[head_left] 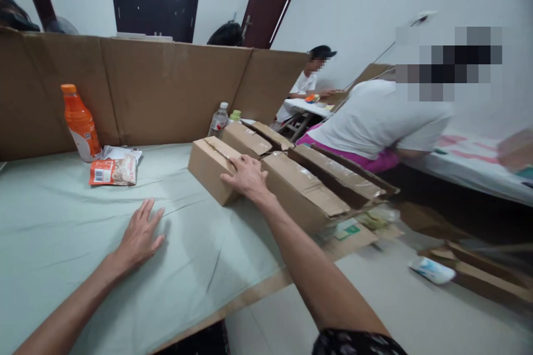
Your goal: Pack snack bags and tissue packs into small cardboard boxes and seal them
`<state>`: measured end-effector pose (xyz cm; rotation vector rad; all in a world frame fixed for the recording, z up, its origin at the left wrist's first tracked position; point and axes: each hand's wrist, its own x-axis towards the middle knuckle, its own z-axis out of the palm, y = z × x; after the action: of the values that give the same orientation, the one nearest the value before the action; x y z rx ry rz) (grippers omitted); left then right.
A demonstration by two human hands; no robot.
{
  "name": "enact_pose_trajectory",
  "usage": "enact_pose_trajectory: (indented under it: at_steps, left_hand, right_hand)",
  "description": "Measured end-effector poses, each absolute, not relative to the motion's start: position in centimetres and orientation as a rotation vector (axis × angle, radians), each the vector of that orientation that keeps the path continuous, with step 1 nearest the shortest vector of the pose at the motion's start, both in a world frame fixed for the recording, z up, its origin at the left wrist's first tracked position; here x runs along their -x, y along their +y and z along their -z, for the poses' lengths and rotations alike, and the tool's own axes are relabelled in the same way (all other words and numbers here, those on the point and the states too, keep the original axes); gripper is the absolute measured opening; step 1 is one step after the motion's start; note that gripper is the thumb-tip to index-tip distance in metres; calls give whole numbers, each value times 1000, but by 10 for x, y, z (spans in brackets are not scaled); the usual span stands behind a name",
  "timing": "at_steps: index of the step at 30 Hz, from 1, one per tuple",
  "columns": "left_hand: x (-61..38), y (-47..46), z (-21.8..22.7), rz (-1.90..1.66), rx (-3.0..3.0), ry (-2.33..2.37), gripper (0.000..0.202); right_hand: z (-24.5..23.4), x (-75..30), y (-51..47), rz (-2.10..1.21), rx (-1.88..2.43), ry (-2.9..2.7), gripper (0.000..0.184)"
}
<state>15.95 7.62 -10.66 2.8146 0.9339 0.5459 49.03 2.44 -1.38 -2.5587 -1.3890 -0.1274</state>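
Observation:
My left hand [139, 236] is over the pale green tablecloth [187, 255], fingers spread and holding nothing. Over to the right, my right hand [247, 177] grips the near end of a closed brown cardboard box [212, 169], its fingers bent over the top edge. That box lies on the cloth, beside a group of open-topped cardboard boxes [291, 191] with clear tape on their flaps. What is inside those boxes is hidden. An orange and white snack packet [113, 172] lies on the cloth beyond my left hand, partly over a white wrapper [120, 152].
A tall cardboard panel [166, 94] closes off the table's far side. Before it stand an orange drink bottle [81, 125] and a clear bottle [219, 120]. At right, a person in a white shirt [375, 122] bends forward. A white and blue packet [433, 270] lies by a floor carton [491, 274].

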Motion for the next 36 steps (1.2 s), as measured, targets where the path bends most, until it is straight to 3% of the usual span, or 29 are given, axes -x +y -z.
enact_pose_trajectory:
  at_steps: [4, 9, 12, 15, 17, 20, 24, 29, 30, 32, 36]
  left_hand:
    - [-147, 64, 131, -461, -2817, 984, 46]
    - [-147, 67, 136, -429, -2816, 985, 45]
    - [-151, 65, 134, -399, -2804, 981, 46]
    - [-155, 56, 129, -357, -2776, 987, 46]
    - [-157, 49, 124, -329, -2753, 996, 46]
    - [-160, 41, 119, -282, -2733, 1014, 47]
    - [-162, 35, 115, -228, -2744, 1009, 46]
    - [-127, 62, 88, -209, -2732, 968, 39]
    - [-108, 75, 76, -257, -2714, 1011, 41]
    - [-57, 106, 48, -466, -2650, 1231, 64]
    - [72, 176, -13, -1019, -2255, 1948, 98]
  right_hand:
    - [18, -501, 60, 205, 2611, -1245, 54]
    - [21, -503, 81, 279, 2620, -1149, 51]
    - [21, -500, 74, 325, 2628, -1115, 59]
    - [34, -482, 57, 530, 2455, -1254, 64]
    - [54, -460, 50, 623, 2209, -1474, 53]
    - [93, -413, 56, 401, 1972, -1847, 42]
    - [134, -341, 94, 33, 1993, -2024, 50]
    - [151, -296, 127, -7, 2031, -2064, 53]
    - [153, -294, 126, -2, 2035, -2078, 52]
    - [159, -293, 122, 8, 2038, -2093, 52]
    - [171, -298, 116, 35, 2043, -2090, 52]
